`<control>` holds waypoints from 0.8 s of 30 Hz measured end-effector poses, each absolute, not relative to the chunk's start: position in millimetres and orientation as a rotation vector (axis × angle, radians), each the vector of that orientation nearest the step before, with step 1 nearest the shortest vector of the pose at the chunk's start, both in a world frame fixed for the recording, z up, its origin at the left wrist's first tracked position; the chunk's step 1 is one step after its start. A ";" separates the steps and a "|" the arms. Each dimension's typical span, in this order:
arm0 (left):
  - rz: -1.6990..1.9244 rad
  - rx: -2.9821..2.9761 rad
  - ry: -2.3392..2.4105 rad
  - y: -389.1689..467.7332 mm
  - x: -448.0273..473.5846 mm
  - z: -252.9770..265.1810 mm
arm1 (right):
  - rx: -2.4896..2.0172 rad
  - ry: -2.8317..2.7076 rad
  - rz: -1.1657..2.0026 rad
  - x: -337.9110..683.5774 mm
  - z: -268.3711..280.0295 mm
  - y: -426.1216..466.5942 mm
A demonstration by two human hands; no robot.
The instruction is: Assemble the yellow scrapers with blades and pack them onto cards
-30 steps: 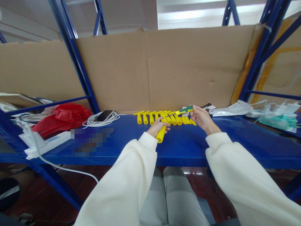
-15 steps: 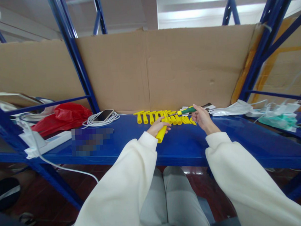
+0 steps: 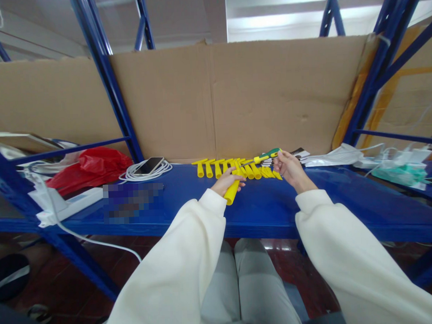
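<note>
Turned in the fingers since half a second ago, a green-and-yellow screwdriver tilts slightly more, its handle end pinched by the right hand, its shaft aimed at a yellow tubular piece clasped in the left hand over the blue table. Beyond lie more yellow pieces before a cardboard panel; leftward sits a phone on coiled white cable.

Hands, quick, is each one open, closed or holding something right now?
Left hand: closed, holding a yellow tube-shaped piece.
Right hand: closed at the fingertips, holding a green-and-yellow screwdriver by its handle.
</note>
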State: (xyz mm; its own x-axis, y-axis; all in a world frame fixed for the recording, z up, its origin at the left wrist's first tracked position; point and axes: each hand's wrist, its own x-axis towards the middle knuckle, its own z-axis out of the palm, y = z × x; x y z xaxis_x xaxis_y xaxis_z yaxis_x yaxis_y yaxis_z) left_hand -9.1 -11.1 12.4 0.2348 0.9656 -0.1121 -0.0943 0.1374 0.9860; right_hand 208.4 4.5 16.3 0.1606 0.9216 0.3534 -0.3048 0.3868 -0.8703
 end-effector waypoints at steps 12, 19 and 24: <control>0.978 1.152 0.997 -4.3 -9.6 8.6 | -0.783 -0.974 0.903 209.2 13.5 9.7; 1.003 1.149 1.002 -8.2 -9.0 11.1 | -0.751 -1.036 0.942 207.2 17.4 2.5; 1.014 1.142 1.008 -9.5 -8.8 11.7 | -0.728 -1.048 0.992 205.1 20.4 0.5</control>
State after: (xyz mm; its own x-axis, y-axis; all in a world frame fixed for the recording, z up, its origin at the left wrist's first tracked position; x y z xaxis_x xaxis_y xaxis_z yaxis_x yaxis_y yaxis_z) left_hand -8.8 -9.5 11.7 0.2331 0.9675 -0.0978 -0.1043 0.1248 0.9867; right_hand 205.1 0.5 20.4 0.1667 0.9184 0.3588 -0.3080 0.3941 -0.8659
